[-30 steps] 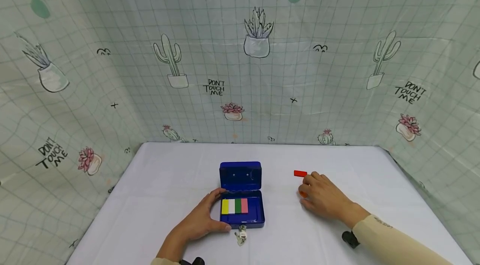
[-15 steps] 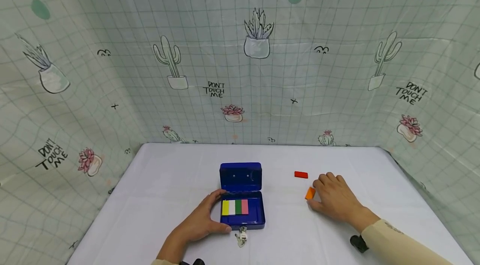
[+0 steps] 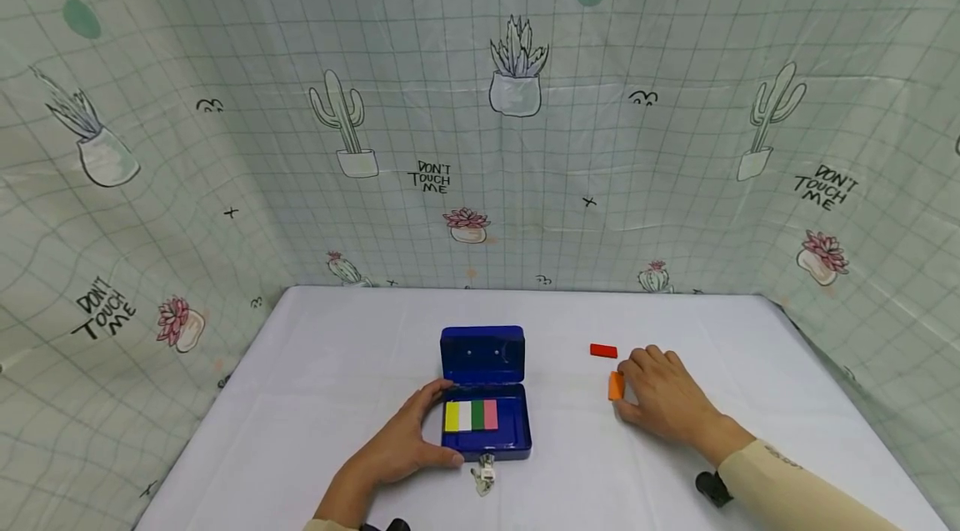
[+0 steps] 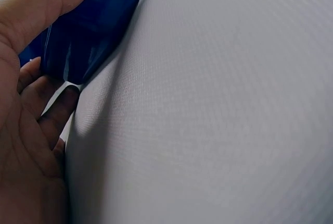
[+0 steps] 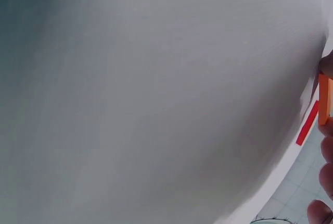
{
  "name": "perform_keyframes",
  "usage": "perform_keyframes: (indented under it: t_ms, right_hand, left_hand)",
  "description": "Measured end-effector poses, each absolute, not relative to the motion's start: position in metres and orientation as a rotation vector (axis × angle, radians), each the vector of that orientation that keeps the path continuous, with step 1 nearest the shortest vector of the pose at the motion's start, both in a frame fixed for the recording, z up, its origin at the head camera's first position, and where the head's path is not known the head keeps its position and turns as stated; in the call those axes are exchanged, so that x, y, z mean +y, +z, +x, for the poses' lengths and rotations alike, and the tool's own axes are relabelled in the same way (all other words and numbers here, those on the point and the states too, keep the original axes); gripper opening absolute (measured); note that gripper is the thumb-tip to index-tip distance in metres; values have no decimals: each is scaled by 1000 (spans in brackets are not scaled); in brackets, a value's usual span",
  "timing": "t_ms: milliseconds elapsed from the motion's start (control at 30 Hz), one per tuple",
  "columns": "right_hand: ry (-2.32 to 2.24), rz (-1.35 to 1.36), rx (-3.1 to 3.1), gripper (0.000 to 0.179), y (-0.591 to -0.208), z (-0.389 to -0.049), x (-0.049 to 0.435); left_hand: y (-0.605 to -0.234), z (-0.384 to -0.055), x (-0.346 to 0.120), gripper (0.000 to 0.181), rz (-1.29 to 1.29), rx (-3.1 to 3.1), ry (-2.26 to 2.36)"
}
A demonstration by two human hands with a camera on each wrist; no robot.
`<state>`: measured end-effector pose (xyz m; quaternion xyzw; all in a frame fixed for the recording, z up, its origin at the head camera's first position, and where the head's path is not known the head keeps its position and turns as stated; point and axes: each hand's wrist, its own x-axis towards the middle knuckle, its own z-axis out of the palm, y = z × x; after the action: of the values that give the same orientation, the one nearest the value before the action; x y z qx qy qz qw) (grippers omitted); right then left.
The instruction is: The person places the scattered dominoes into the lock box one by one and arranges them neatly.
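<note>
The small blue cash box (image 3: 513,431) sits on the table with its lid (image 3: 482,354) raised. My left hand (image 3: 405,441) holds its left side, thumb at the front corner and fingers toward the hinge. In the left wrist view the thumb overlaps the blue box (image 4: 96,31). A row of yellow, white, green and pink blocks (image 3: 471,415) lies inside, toward the left. To the right, my right hand (image 3: 667,398) pinches an orange block (image 3: 616,386) between thumb and fingertip, as the orange block (image 5: 324,99) in the right wrist view shows.
A red block (image 3: 603,351) lies on the white tablecloth (image 3: 360,339), just behind the orange one. Keys (image 3: 483,477) hang from the lock at the box's front. A patterned curtain (image 3: 555,147) stands behind and at both sides of the table.
The orange block, mostly hidden under my right hand at first, now shows at the fingertips and has turned. My right hand has shifted slightly right overall. The left hand and box stay put.
</note>
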<state>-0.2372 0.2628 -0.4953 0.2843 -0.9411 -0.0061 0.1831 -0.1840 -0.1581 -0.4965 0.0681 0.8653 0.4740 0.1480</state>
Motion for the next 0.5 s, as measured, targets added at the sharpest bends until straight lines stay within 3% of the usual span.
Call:
perform_keyframes:
  t_ms: [500]
  right_hand:
    - [-38,889,-2494,42,-491,-247,247]
  left_hand:
    - [-497,-186,-159,110,205,2494,1366]
